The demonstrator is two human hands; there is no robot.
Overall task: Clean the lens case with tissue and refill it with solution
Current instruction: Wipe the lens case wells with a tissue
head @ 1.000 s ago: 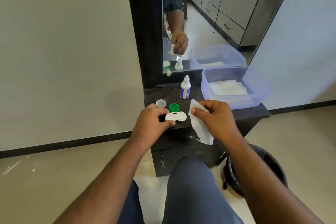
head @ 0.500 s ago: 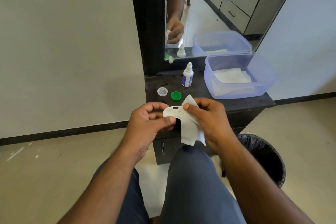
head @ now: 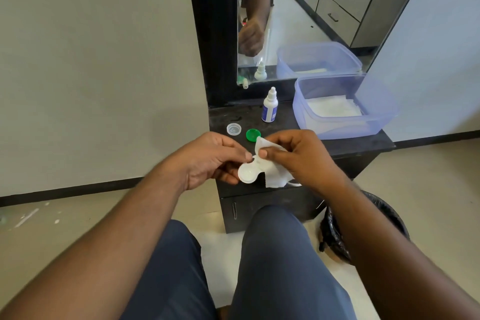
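Observation:
My left hand (head: 207, 160) holds the white lens case (head: 248, 173) up in front of the dark table, its open left well facing me. My right hand (head: 298, 157) pinches a white tissue (head: 272, 171) and presses it over the case's right well, which the tissue hides. The two caps lie on the table behind my hands: a clear one (head: 233, 129) and a green one (head: 253, 134). The small white solution bottle (head: 270, 106) with a blue label stands upright further back, near the mirror.
A translucent blue tub (head: 384, 122) holding folded tissues sits on the table's right half. A mirror (head: 298, 21) rises behind the table (head: 363, 144). A bin lined with a black bag (head: 363, 228) stands on the floor at the right, beside my knees.
My left hand lifted the lens case off the table toward me and turned it. My right hand brought the tissue onto the case's right side. The view tilted down.

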